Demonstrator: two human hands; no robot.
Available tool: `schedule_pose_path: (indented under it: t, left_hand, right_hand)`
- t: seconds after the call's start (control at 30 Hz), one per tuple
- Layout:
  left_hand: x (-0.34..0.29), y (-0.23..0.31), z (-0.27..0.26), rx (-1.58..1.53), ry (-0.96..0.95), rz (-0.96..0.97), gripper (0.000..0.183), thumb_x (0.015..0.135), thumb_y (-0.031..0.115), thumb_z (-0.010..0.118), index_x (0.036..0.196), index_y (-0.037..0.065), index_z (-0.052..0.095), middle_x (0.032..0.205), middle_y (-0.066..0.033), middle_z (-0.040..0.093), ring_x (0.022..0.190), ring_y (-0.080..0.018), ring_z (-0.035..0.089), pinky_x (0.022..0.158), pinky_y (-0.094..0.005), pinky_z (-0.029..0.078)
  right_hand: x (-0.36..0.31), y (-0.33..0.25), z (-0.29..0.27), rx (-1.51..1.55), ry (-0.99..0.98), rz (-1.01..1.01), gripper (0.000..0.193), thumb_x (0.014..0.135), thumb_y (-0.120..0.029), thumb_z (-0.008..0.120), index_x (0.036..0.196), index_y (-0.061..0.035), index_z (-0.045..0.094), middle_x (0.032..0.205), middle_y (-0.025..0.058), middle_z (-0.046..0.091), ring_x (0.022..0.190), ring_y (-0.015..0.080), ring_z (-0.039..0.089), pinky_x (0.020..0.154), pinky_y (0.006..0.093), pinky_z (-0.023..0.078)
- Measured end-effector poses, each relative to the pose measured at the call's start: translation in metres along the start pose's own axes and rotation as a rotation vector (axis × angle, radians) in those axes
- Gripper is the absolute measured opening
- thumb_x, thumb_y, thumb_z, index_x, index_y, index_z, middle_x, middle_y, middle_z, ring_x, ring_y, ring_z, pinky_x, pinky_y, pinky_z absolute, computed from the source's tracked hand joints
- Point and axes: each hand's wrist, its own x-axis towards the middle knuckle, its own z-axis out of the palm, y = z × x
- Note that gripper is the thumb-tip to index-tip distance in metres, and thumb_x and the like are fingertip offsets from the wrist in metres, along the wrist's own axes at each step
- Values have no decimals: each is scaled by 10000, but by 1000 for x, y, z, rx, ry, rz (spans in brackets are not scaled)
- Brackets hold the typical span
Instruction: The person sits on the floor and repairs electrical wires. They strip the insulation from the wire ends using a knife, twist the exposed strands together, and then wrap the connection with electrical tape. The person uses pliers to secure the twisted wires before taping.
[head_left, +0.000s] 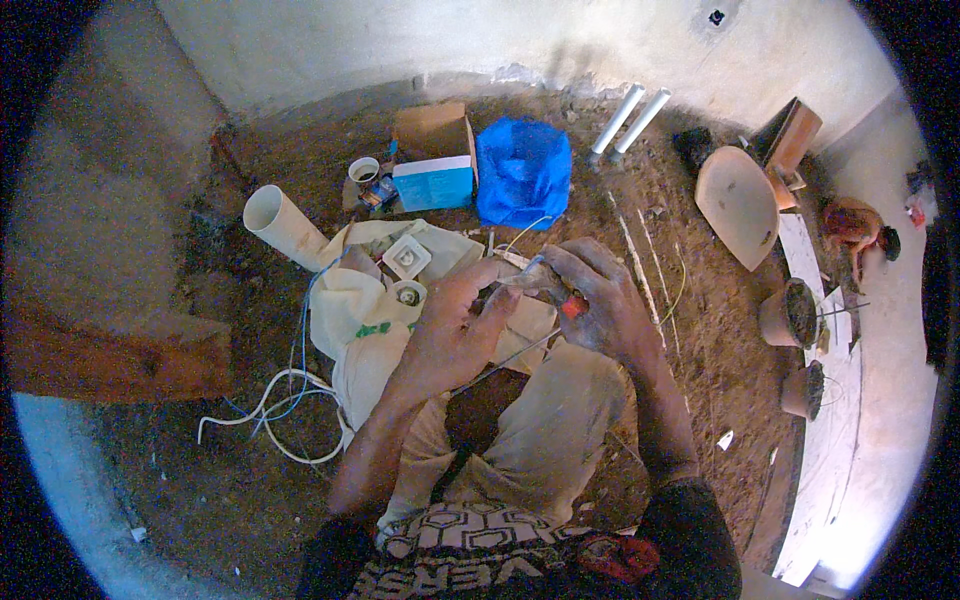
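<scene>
Knees drawn up under both hands: the left hand (455, 325) is pinching a small pale fitting (520, 280) while the right hand (600, 300) is gripping a red-handled screwdriver (572, 305), seemingly fastening a thin wire (500, 362). Steady tip pressure comes next; open dirt floor (700, 340) is lying at three o'clock, cream cloth (365, 310) and coiled cable (275, 410) crowding nine.

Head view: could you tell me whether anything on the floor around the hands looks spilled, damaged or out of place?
Nothing looks spilled. The white cable lies in loose tangled loops on the dirt, a cream pipe lies tipped on its side, and the cream cloth is crumpled under two white fittings.
</scene>
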Motion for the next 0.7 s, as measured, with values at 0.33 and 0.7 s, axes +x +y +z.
schedule_pose_path:
  t: [0.33,0.7]
  left_hand:
    - [19,-4,25,297,207,235,345,865,216,751,709,29,506,584,-85,456,537,-261,465,525,-425,352]
    - [26,-47,30,525,417,433,431,807,175,801,629,55,428,547,-75,422,488,-234,407,470,-375,287]
  right_hand:
    - [5,0,17,214,86,98,429,726,1,761,1139,-15,644,1033,172,664,910,317,679,787,389,541]
    - [12,-18,50,630,268,534,226,897,-74,683,1117,-40,641,953,86,681,837,200,668,734,329,527]
